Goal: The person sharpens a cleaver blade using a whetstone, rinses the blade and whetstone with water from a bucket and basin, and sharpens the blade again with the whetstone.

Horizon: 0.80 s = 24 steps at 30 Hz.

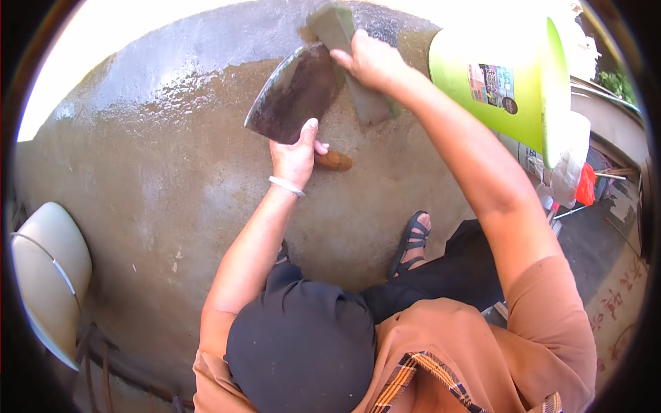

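Observation:
In the head view, my left hand [294, 160] is closed around the base of a broad cleaver [295, 96], thumb on the dark blade. The cleaver's wooden handle [334, 161] shows just past my fingers. My right hand [375, 63] grips a long grey-green whetstone [365, 96], which slants across the right side of the blade. Blade and stone overlap near the top; whether they press together I cannot tell. A pale bracelet [286, 186] circles my left wrist.
Wet concrete floor [158, 165] spreads around, shiny at upper left. A lime-green bucket [461, 82] with a label is at the right, beside a white container [575, 148] and a red bag [586, 184]. A pale bucket [58, 241] with a wire handle sits at far left. A sandalled foot [414, 241] is below.

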{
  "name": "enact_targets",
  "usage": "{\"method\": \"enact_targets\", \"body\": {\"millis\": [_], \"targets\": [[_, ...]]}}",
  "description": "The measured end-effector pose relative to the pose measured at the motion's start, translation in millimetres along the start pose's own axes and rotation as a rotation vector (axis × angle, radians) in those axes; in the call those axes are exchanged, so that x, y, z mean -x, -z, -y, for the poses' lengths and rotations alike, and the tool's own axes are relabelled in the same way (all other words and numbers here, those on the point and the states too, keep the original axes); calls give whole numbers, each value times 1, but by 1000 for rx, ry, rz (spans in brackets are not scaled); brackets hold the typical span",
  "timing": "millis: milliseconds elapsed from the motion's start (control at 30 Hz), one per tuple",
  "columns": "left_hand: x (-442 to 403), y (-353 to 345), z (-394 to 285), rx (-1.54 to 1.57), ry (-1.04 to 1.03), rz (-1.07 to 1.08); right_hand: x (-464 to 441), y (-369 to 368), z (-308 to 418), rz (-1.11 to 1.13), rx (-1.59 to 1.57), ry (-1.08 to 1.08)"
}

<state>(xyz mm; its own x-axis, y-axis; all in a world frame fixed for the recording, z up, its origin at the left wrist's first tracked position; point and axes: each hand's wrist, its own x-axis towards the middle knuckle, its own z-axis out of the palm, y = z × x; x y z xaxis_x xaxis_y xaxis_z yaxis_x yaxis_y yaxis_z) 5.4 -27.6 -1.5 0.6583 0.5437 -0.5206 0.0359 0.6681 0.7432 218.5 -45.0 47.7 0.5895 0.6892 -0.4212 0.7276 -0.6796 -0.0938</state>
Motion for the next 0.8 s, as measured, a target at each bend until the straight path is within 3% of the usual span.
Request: {"method": "enact_targets", "body": {"millis": [133,333,400,533,667,800], "targets": [[3,-6,9,83,37,-46,50,-12,14,92,-34,-7],[5,-16,6,-2,-26,11,-9,-7,-11,-58,9,-47],[8,-17,6,-30,-30,33,9,-11,-4,-22,-54,-117],[1,-10,13,-33,17,46,55,-26,2,42,-76,-27],[2,-10,16,-28,34,74,5,-14,-19,-15,-36,-123],[1,-19,8,-62,-43,80,19,-16,-9,-43,-57,-105]]}}
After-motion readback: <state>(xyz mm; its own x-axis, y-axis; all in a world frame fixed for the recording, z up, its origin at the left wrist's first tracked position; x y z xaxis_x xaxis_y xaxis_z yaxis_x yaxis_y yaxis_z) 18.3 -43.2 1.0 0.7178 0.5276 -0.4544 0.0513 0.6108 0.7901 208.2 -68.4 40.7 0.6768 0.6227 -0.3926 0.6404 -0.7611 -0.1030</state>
